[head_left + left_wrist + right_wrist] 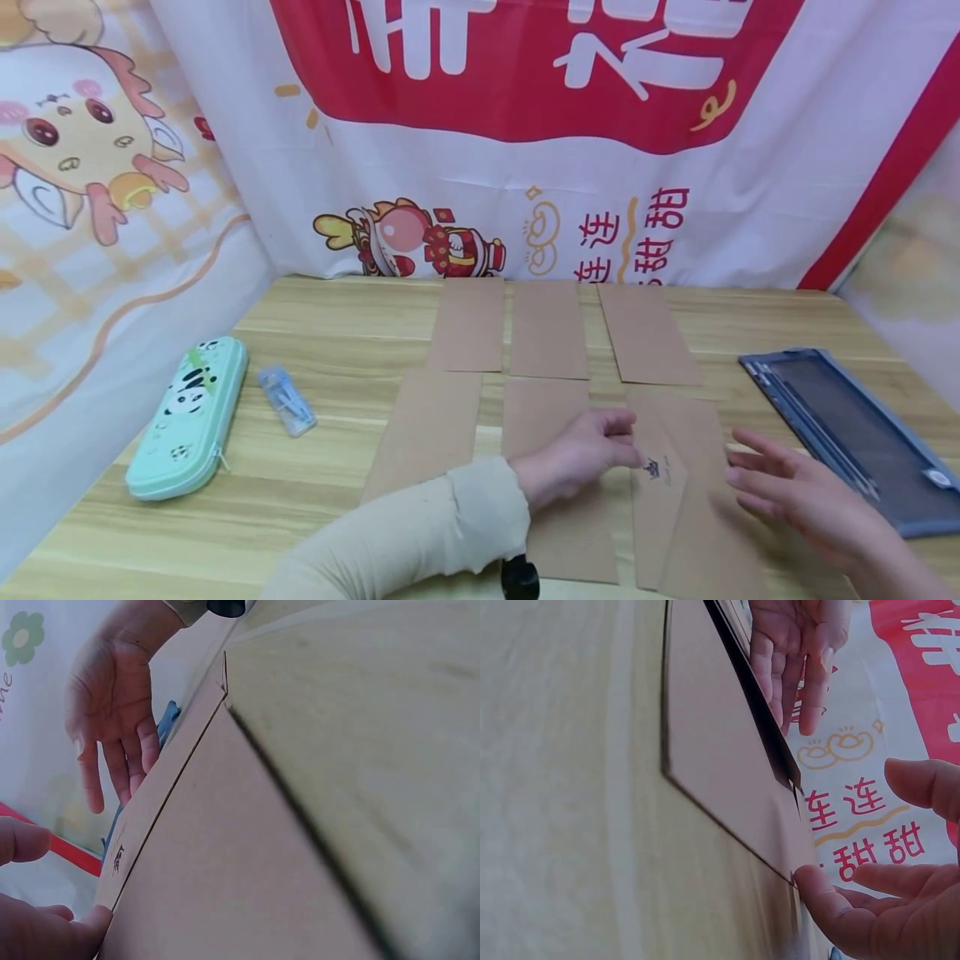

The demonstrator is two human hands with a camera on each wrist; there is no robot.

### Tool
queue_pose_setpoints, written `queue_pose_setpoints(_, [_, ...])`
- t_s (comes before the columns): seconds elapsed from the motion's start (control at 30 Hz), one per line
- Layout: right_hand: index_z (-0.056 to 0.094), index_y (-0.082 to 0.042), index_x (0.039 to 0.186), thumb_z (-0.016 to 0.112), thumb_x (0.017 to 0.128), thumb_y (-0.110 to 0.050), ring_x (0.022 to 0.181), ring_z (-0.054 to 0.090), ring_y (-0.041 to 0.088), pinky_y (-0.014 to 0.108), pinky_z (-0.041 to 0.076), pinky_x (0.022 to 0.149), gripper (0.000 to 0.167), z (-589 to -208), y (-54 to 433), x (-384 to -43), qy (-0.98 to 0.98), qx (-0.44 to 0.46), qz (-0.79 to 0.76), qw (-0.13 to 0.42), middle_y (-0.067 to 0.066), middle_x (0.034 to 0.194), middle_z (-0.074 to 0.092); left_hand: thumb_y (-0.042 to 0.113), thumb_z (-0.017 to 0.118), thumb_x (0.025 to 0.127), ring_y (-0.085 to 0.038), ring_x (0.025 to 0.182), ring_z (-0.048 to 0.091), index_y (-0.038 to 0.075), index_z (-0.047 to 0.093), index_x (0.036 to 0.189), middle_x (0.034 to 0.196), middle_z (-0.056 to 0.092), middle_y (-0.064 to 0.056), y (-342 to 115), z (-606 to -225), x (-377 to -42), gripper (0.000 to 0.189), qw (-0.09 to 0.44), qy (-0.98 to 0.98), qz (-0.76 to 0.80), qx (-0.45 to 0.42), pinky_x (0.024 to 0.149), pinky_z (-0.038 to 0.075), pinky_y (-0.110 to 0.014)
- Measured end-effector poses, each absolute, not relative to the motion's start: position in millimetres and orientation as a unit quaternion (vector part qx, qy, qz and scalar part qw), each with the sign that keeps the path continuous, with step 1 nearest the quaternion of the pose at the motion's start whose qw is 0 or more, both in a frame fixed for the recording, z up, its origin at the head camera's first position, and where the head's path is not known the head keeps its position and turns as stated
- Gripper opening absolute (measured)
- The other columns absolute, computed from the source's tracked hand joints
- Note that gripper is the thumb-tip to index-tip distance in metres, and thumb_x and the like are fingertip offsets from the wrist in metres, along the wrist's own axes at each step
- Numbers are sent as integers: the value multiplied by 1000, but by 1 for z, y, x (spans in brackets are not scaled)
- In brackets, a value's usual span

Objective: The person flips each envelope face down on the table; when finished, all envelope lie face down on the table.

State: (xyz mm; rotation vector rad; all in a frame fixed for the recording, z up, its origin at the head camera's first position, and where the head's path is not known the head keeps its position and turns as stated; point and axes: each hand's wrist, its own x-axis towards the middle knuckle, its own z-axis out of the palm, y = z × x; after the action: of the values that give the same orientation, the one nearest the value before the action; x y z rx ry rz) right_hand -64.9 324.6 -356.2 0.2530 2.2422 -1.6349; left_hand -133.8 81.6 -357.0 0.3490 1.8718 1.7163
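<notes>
A brown kraft paper envelope (705, 500) lies at the front right, its flap (663, 525) uppermost with a small dark crown print. My left hand (585, 454) reaches over the envelope beside it (555, 525), fingertips right at the printed envelope's left edge. In the left wrist view the left thumb and fingers (75, 922) stand apart. Near the printed envelope's right edge, my right hand (810, 500) has its fingers spread and loosely bent. The right wrist view shows a right fingertip (810, 881) at the envelope's edge. Neither hand grips anything.
Another front envelope (427, 425) lies partly under the left sleeve. Three more brown pieces form a back row, including the middle one (551, 329). A panda pencil case (187, 417) and a small clear packet (287, 402) lie left; a dark mesh pouch (862, 433) with pencils lies right.
</notes>
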Motion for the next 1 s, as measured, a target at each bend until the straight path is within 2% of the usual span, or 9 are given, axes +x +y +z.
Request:
queue_pose_setpoints(0.3, [7,9,144,54,94,-24,98,54,-2,24,52,82,77,-358,326,-70,809,88,-556,170,36,142,25,-5,64,77,-22,105,56,0,54,124,115,59,-9,84,-359,-134,49,271,688,667,94,96,46,-35])
queue_pose_setpoints(0.47, [9,8,144,54,93,-25,97,54,-3,23,52,82,76,-359,329,-74,810,84,-554,173,34,142,26,-8,61,78,-19,105,56,-1,53,124,113,60,-8,83,-356,-130,48,257,664,695,98,92,49,-31])
queue_pose_setpoints(0.57, [10,8,144,53,94,-25,97,53,-5,22,51,83,74,-358,327,-76,806,73,-560,177,34,143,25,-11,60,77,-15,100,58,-2,53,125,109,60,-6,83,-353,-128,49,242,657,705,112,88,51,-27])
queue_pose_setpoints(0.67, [11,9,144,52,95,-24,101,52,-3,22,50,83,72,-358,322,-79,802,55,-567,182,34,143,24,-12,61,76,-10,91,58,-3,53,124,104,60,-4,82,-351,-126,49,223,659,709,120,82,52,-22])
queue_pose_setpoints(0.77, [13,8,143,53,94,-24,106,53,5,25,51,85,71,-358,314,-84,798,47,-570,188,34,143,25,-12,62,76,-7,86,56,-4,54,122,100,60,-3,78,-351,-125,47,203,663,710,121,78,52,-19])
queue_pose_setpoints(0.9, [15,8,143,55,93,-24,113,53,16,29,51,87,72,-356,302,-88,798,43,-571,190,34,142,27,-12,62,76,-8,85,56,-5,56,119,95,60,-5,71,-350,-124,44,176,663,718,117,76,51,-18])
queue_pose_setpoints(1.0, [15,9,143,55,92,-22,114,52,19,29,51,87,71,-355,293,-90,794,32,-577,189,35,142,27,-11,62,76,-9,85,56,-6,56,118,94,61,-8,66,-350,-124,43,157,663,722,122,76,51,-18])
